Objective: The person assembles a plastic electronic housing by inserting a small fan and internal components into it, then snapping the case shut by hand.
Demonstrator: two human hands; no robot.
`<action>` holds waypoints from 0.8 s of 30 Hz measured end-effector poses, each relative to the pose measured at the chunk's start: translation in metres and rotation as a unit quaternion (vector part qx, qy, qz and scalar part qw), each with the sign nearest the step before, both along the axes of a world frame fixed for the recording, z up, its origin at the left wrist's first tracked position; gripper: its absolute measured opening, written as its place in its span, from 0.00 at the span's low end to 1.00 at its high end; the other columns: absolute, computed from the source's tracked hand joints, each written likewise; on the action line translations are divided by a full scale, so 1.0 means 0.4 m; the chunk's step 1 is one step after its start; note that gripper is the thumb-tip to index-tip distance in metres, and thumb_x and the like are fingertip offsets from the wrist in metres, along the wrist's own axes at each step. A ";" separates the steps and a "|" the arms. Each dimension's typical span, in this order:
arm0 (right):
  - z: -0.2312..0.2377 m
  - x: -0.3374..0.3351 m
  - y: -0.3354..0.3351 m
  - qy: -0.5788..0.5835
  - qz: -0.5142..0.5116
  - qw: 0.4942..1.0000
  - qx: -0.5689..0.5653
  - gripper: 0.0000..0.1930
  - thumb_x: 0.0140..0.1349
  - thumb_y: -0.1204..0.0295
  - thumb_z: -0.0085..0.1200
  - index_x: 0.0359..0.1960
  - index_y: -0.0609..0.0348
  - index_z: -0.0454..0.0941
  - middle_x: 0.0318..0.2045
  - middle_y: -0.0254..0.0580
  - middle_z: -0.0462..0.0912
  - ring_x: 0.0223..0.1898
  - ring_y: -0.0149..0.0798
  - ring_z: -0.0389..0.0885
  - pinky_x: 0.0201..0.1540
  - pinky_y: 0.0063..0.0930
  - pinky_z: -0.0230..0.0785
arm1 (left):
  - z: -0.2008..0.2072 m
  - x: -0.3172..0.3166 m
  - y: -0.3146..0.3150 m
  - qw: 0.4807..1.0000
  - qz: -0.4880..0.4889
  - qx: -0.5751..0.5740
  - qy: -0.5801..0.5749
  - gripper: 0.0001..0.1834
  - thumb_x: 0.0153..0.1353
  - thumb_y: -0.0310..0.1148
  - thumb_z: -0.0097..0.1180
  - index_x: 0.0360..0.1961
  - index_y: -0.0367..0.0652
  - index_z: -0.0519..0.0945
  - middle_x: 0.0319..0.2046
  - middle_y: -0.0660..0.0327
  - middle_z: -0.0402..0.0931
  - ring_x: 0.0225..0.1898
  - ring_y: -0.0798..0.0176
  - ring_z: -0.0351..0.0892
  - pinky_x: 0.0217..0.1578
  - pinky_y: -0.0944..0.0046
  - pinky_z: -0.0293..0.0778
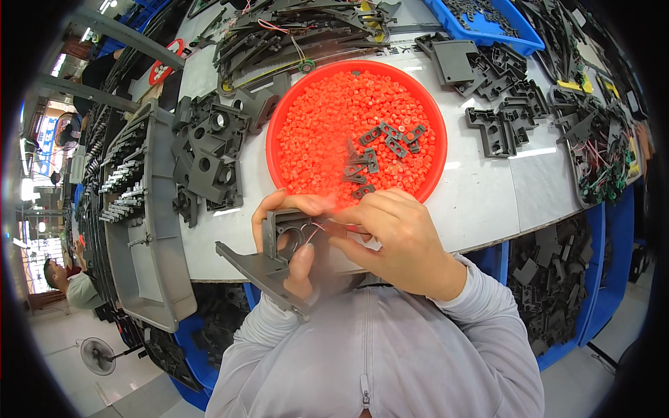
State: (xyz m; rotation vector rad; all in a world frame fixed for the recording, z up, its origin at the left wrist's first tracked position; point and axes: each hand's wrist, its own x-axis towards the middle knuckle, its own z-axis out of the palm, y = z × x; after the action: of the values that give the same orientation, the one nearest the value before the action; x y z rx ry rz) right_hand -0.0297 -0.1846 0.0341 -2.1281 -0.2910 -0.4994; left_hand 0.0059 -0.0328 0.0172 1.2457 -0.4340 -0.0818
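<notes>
My left hand [301, 212] grips a dark grey plastic housing [268, 268] with a round opening and a long flat flange, held tilted just off the table's front edge. Thin red and white wires [313, 231] run through the opening area. Close against the housing's right side, the fingers of my right hand [401, 233] are pinched together; blur hides what they hold. Beyond both hands stands a red round basin [440, 150] full of small orange-red pieces [320, 111]. Several small dark grey clips [373, 160] with holes lie on top of these.
Dark grey housings [209, 160] are piled left of the basin, beside a grey crate [164, 279] with metal rods. Long dark strips [293, 35] lie behind. More brackets [509, 104] and a blue tray [488, 35] are at right. Blue bins [592, 279] stand below the table.
</notes>
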 end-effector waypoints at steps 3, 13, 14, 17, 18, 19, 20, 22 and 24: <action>-0.002 0.003 0.001 0.003 -0.001 1.000 0.005 0.10 0.44 0.71 0.61 0.27 0.56 0.74 0.21 0.35 0.73 0.25 0.39 0.73 0.28 0.33 0.62 | 0.005 0.000 -0.003 1.000 -0.002 0.000 0.024 0.36 0.50 0.34 0.53 0.59 0.40 0.54 0.40 0.52 0.65 0.45 0.52 0.69 0.53 0.40 0.64; -0.035 0.004 -0.005 0.009 0.003 1.000 0.009 0.11 0.44 0.71 0.62 0.29 0.57 0.75 0.22 0.36 0.74 0.26 0.40 0.73 0.30 0.33 0.63 | 0.003 -0.002 -0.015 0.998 -0.030 0.033 -0.039 0.35 0.50 0.33 0.51 0.59 0.36 0.53 0.41 0.50 0.66 0.46 0.51 0.70 0.52 0.46 0.67; -0.037 0.006 -0.006 0.009 0.003 1.000 0.009 0.11 0.44 0.71 0.62 0.29 0.57 0.75 0.22 0.36 0.74 0.26 0.40 0.73 0.30 0.33 0.63 | 0.005 -0.003 -0.017 0.999 -0.020 0.033 -0.008 0.35 0.51 0.33 0.51 0.59 0.36 0.53 0.41 0.50 0.66 0.46 0.51 0.70 0.52 0.48 0.68; -0.041 0.017 -0.012 0.045 0.022 0.998 0.050 0.13 0.44 0.70 0.63 0.31 0.58 0.76 0.25 0.36 0.75 0.28 0.40 0.74 0.30 0.34 0.64 | -0.002 0.009 -0.013 0.999 -0.030 0.005 0.025 0.33 0.53 0.34 0.53 0.58 0.37 0.54 0.43 0.50 0.67 0.47 0.54 0.70 0.48 0.53 0.71; -0.042 0.022 -0.013 0.016 0.020 0.998 0.052 0.13 0.42 0.73 0.64 0.31 0.60 0.76 0.23 0.37 0.75 0.26 0.38 0.74 0.28 0.30 0.65 | -0.004 0.014 -0.011 0.998 -0.050 -0.023 0.029 0.32 0.56 0.34 0.56 0.57 0.38 0.55 0.44 0.51 0.67 0.47 0.56 0.71 0.45 0.56 0.73; -0.043 0.025 -0.013 -0.013 0.019 0.998 0.054 0.13 0.41 0.76 0.65 0.30 0.62 0.77 0.21 0.38 0.75 0.23 0.36 0.74 0.25 0.26 0.66 | -0.001 0.011 -0.012 0.998 -0.050 -0.023 0.028 0.32 0.56 0.34 0.56 0.57 0.38 0.55 0.44 0.51 0.67 0.47 0.56 0.71 0.45 0.56 0.73; -0.041 0.023 -0.012 -0.013 0.020 0.998 0.054 0.13 0.41 0.76 0.65 0.30 0.62 0.77 0.21 0.38 0.75 0.23 0.36 0.74 0.25 0.26 0.66 | 0.007 0.007 -0.015 0.999 -0.035 -0.006 0.030 0.33 0.53 0.34 0.53 0.58 0.37 0.54 0.43 0.50 0.67 0.46 0.54 0.70 0.48 0.52 0.71; -0.032 0.013 -0.010 0.018 0.015 0.994 0.103 0.14 0.43 0.71 0.63 0.32 0.58 0.76 0.27 0.38 0.77 0.29 0.41 0.75 0.32 0.33 0.65 | 0.010 0.004 -0.015 0.999 -0.018 0.011 0.031 0.34 0.51 0.33 0.51 0.58 0.36 0.54 0.41 0.50 0.66 0.46 0.52 0.70 0.50 0.48 0.69; -0.035 0.002 -0.010 0.021 0.008 0.995 0.101 0.14 0.43 0.72 0.63 0.32 0.58 0.75 0.27 0.39 0.77 0.29 0.41 0.75 0.32 0.33 0.65 | 0.007 0.004 -0.014 1.000 -0.022 0.006 0.002 0.34 0.51 0.33 0.51 0.58 0.36 0.54 0.41 0.50 0.66 0.46 0.51 0.71 0.51 0.45 0.68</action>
State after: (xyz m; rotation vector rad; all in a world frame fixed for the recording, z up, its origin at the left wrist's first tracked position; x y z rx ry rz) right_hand -0.0289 -0.1884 0.0203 -1.9355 -0.2244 -0.4536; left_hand 0.0076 -0.0385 0.0198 1.2475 -0.4580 -0.1244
